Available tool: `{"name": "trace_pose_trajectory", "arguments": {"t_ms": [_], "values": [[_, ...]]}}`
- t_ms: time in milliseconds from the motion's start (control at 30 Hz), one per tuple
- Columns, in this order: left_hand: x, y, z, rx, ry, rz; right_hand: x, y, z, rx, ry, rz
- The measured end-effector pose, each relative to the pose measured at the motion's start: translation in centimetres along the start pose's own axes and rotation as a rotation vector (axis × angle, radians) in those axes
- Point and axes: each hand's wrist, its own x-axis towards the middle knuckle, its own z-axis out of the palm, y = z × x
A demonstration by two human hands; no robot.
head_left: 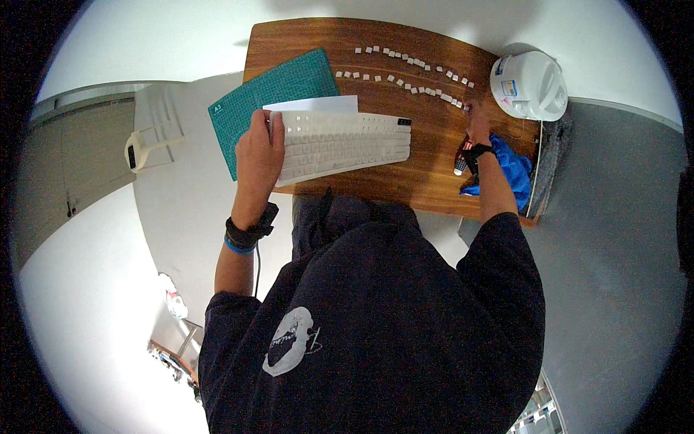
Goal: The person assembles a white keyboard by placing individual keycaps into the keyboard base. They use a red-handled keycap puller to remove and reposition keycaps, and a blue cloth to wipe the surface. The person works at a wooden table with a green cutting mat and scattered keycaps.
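Note:
A white keyboard point(343, 145) is held at its left end by my left hand point(260, 148), thumb on top. The board is slightly tilted over the front of the wooden table, and a few of its top-left switch spots look bare. Two bent rows of small white keycaps point(414, 90) run across the table beyond it. At the right end of the nearer row, my right hand point(477, 124) reaches down with its fingers drawn together at a keycap point(466, 108). The fingertips are small and dim here.
Under the keyboard's far left lie a green cutting mat point(289, 90) and a white sheet point(340, 103). A white bucket-like container point(530, 85) stands at the table's right. Below my right wrist are a blue cloth point(513, 170) and a dark red-and-white object point(460, 163).

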Motion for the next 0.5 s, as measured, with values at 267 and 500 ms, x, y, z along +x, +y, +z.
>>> {"name": "trace_pose_trajectory", "arguments": {"t_ms": [267, 500], "values": [[0.1, 0.5, -0.2, 0.009, -0.012, -0.015, 0.8, -0.2, -1.0, 0.021, -0.127, 0.115], [-0.4, 0.4, -0.4, 0.001, -0.024, -0.036, 0.5, -2.5, -1.7, 0.172, -0.11, 0.137]]}}
